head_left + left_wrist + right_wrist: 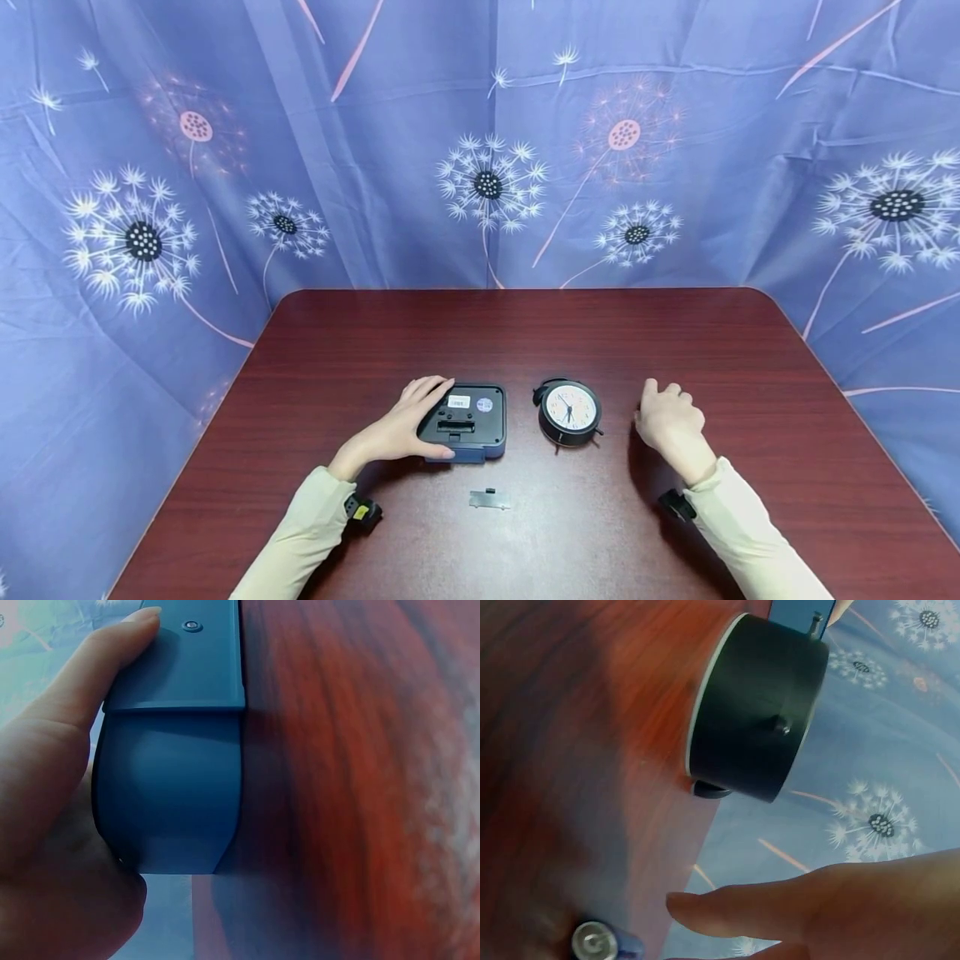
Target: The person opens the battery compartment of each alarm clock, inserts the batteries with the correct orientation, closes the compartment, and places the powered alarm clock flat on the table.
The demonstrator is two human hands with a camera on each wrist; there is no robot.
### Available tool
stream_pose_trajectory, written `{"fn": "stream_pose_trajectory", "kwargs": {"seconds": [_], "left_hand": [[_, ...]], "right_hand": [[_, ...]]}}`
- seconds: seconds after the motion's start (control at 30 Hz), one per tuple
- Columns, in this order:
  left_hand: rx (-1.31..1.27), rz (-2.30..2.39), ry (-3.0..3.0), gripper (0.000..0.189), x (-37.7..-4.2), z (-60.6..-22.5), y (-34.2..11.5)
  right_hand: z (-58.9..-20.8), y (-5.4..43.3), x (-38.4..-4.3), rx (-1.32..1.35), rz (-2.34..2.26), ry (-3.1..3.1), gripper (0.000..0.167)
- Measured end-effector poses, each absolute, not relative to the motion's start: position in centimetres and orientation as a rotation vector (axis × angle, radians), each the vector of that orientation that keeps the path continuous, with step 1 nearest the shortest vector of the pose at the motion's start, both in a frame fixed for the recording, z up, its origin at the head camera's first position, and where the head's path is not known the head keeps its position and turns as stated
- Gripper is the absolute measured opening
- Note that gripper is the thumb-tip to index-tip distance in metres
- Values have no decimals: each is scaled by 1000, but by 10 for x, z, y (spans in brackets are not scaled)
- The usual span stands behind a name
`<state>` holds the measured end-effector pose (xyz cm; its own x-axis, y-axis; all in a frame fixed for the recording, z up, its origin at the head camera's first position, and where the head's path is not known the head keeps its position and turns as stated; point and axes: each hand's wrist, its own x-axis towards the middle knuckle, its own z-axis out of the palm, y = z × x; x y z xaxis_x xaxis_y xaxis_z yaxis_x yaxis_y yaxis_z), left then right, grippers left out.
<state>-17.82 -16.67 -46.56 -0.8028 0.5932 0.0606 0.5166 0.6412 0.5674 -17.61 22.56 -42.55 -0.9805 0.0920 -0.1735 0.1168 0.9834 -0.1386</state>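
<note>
My left hand [401, 425] grips a blue-cased device [491, 417] from its left side, thumb along the near edge and fingers at the far edge. Its black back faces up, with the battery compartment [455, 427] uncovered. In the left wrist view the thumb presses the blue casing [172, 787]. Over the table on the right, my right hand [670, 421] points downward, thumb extended in the right wrist view. Just beyond that thumb lies a battery [596, 942], end toward the camera, hidden from the head view by the hand. No contact between hand and battery shows.
A round black alarm clock [570, 412] with a white dial lies face up between the hands. Nearer the front is a small battery cover [489, 499]. The dark red table [375, 333] is backed by a blue dandelion-print curtain [405, 167].
</note>
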Motion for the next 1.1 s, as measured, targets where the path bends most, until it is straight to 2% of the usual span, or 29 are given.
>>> {"fn": "stream_pose_trajectory", "kwargs": {"seconds": [0.17,0.63,0.83,1.1], "left_hand": [[928,885,2727,105,-178,-466,-167],[926,886,2738,105,-179,-469,-166],[918,894,2733,104,-179,-468,-165],[923,896,2737,103,-179,-470,-166]], "right_hand": [[-429,229,-178,181,-204,2861,50],[-434,231,-182,132,-179,2850,34],[-433,231,-181,127,-179,2844,38],[-432,236,-181,136,-229,2826,52]]}}
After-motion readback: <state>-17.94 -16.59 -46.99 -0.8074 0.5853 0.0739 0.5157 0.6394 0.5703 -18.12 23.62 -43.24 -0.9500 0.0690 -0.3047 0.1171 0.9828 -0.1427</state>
